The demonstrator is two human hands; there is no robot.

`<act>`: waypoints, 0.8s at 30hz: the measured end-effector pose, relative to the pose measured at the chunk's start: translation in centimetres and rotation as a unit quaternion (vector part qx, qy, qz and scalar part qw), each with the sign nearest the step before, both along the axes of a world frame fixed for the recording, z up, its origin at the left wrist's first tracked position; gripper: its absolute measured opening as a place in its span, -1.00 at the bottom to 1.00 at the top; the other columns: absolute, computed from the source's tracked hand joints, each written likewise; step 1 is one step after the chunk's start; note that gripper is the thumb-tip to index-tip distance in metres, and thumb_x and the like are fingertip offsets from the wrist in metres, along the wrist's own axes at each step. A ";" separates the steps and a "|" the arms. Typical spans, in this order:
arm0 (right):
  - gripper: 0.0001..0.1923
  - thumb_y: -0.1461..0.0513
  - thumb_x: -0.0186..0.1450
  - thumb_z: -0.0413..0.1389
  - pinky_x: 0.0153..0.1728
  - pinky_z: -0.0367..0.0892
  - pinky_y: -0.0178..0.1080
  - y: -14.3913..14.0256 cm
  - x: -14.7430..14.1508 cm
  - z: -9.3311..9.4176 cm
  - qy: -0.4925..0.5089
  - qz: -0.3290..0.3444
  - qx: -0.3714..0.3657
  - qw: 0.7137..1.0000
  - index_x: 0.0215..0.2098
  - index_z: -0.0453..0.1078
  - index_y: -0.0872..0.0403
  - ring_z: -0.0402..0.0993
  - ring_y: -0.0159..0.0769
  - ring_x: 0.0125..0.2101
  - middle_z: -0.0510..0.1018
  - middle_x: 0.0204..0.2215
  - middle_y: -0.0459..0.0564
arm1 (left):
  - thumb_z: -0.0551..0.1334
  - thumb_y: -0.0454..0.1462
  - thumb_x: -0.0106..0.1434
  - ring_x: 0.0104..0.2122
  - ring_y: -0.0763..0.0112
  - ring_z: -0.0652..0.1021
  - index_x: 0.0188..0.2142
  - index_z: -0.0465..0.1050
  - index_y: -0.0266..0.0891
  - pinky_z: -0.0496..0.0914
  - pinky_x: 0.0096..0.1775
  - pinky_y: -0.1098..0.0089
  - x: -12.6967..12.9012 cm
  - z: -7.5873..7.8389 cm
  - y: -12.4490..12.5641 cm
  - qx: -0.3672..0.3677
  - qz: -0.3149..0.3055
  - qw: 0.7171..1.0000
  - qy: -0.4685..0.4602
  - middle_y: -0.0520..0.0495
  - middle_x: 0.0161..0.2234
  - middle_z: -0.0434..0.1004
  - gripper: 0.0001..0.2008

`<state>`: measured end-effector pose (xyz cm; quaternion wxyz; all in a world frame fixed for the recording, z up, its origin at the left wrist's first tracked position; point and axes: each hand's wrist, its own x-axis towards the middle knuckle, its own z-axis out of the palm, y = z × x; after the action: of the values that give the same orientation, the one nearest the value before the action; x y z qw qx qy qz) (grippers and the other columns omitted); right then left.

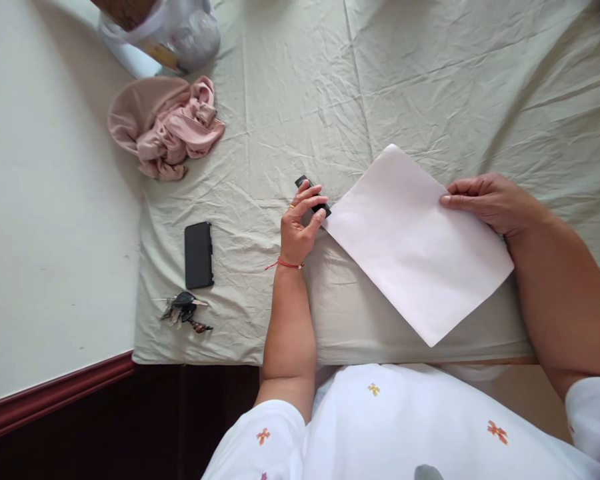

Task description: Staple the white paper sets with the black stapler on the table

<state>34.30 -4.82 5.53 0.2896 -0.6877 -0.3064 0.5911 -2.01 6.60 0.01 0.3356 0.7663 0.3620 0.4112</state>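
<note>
My left hand [301, 223] is closed around a small black stapler [322, 209], whose near end meets the left corner of the white paper [415, 243]. Part of the stapler lies hidden behind my fingers. On the other side, my right hand [495, 203] pinches the paper's upper right edge, thumb on top and fingers beneath. The paper is turned at an angle, one corner pointing toward my body. Whether it is one sheet or several, I cannot tell.
A creased pale green cloth [290, 107] covers the table. To the left lie a black phone [199, 255], a bunch of keys [184, 308] and a crumpled pink cloth [175, 127]. Behind them is a white bucket [130, 57] with things in it, beside the wall [55, 200].
</note>
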 end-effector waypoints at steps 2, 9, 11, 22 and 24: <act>-0.65 0.06 0.06 0.50 -0.52 0.43 -0.26 -0.1 -0.2 0.4 0.010 -0.010 -0.010 1.000 -0.26 0.59 0.01 0.54 -0.24 -0.48 0.67 -0.38 -0.02 | 0.29 -0.01 0.40 0.42 0.06 0.37 -0.05 0.64 -0.11 0.23 0.43 -0.09 0.0 0.0 0.0 -0.001 0.006 1.000 0.003 -0.17 0.17 0.62 -0.70; -0.66 0.07 0.06 0.49 -0.54 0.41 -0.26 -0.3 -0.6 1.1 0.015 -0.024 -0.024 0.999 -0.27 0.57 0.00 0.54 -0.24 -0.49 0.67 -0.39 -0.01 | 0.30 -0.02 0.40 0.42 0.08 0.36 -0.05 0.64 -0.09 0.23 0.43 -0.09 0.0 -0.2 0.1 -0.001 0.004 1.000 -0.003 -0.14 0.17 0.62 -0.72; -0.65 0.06 0.06 0.49 -0.54 0.42 -0.24 -0.3 -0.5 0.9 0.009 -0.018 -0.023 1.000 -0.27 0.57 0.00 0.55 -0.23 -0.49 0.67 -0.38 0.01 | 0.31 -0.03 0.39 0.42 0.08 0.36 -0.06 0.65 -0.09 0.22 0.44 -0.10 -0.1 -0.1 0.1 -0.005 0.001 1.000 -0.002 -0.14 0.17 0.62 -0.73; -0.66 0.04 0.08 0.49 -0.53 0.40 -0.23 -0.1 -0.1 0.6 -0.001 -0.013 -0.022 1.000 -0.28 0.57 0.00 0.52 -0.25 -0.50 0.64 -0.40 -0.02 | 0.31 0.00 0.39 0.41 0.09 0.39 -0.11 0.69 -0.07 0.24 0.43 -0.10 -0.5 0.3 0.3 -0.030 -0.008 0.999 -0.016 -0.12 0.14 0.66 -0.72; -0.66 0.04 0.08 0.49 -0.52 0.40 -0.23 -0.1 0.1 0.4 -0.001 -0.012 -0.019 1.000 -0.28 0.57 0.00 0.52 -0.24 -0.50 0.64 -0.40 -0.02 | 0.31 0.01 0.39 0.41 0.09 0.39 -0.11 0.69 -0.07 0.24 0.43 -0.10 -0.5 0.3 0.4 -0.031 -0.008 0.999 -0.011 -0.12 0.14 0.67 -0.72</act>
<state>34.40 -4.96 5.97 0.2828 -0.6976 -0.2871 0.5925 -2.50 6.97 0.31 0.3664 0.7539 0.3647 0.4055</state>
